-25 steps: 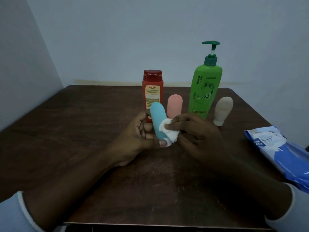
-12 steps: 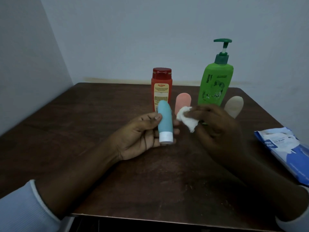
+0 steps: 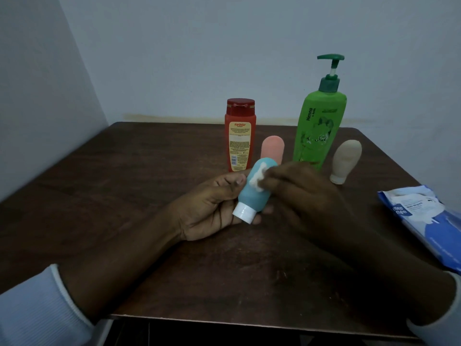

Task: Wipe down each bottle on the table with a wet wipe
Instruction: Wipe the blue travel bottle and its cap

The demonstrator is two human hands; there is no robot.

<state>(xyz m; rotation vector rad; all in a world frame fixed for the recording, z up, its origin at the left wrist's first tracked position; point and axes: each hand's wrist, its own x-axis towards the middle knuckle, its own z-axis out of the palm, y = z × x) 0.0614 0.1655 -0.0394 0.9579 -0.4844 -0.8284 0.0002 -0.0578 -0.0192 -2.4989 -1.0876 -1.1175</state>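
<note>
My left hand (image 3: 212, 208) grips a small blue squeeze bottle (image 3: 253, 194) with a white cap, tilted, cap toward me. My right hand (image 3: 304, 196) pinches a crumpled white wet wipe (image 3: 257, 177) and presses it against the bottle's upper side. Behind them on the dark wooden table (image 3: 124, 196) stand a red bottle (image 3: 240, 136), a small pink bottle (image 3: 273, 148), a tall green pump bottle (image 3: 319, 126) and a small beige bottle (image 3: 345, 161).
A blue and white pack of wet wipes (image 3: 424, 221) lies at the table's right edge. Pale walls close in at the back and left. The table's front edge runs just under my forearms.
The wipe left the blue bottle half a second ago and is now back against its upper side. The bottle has tilted, cap toward me. The head camera has shifted slightly.
</note>
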